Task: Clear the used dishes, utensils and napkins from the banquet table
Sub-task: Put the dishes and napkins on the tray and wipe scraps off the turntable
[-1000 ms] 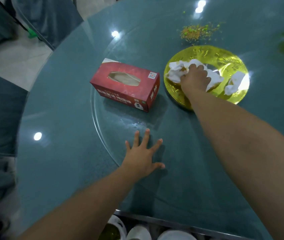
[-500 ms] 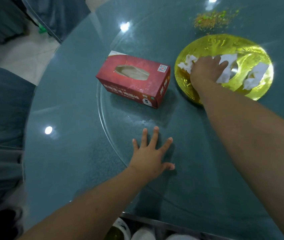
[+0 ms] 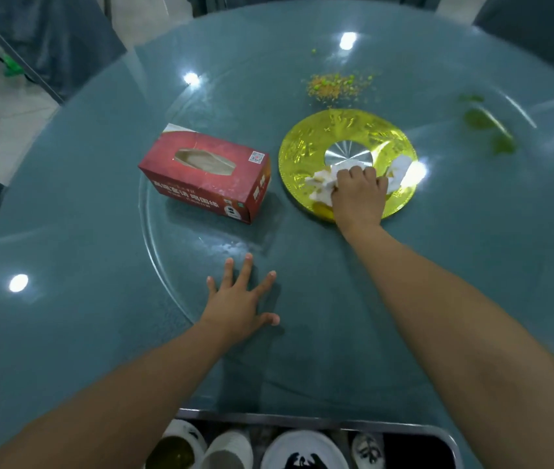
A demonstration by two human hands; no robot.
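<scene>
Napkins (image 3: 328, 187), white and crumpled, lie on the gold plate (image 3: 312, 143), bunched under the right hand (image 3: 358, 194), whose fingers curl round them. Left hand (image 3: 238, 308) lies flat, fingers spread, on the teal glass bench (image 3: 65, 231). A red tissue box (image 3: 207, 172) sits just left of the plate; crumbs (image 3: 336, 84) lie beyond. A tray (image 3: 431, 434) of dishes sits at the near edge.

- Overhead lamps glare as white spots on the glass table (image 3: 65, 231).
- Soft shadows; edges bend, corners blurred.
- Colours perhaps slightly dim.
</scene>
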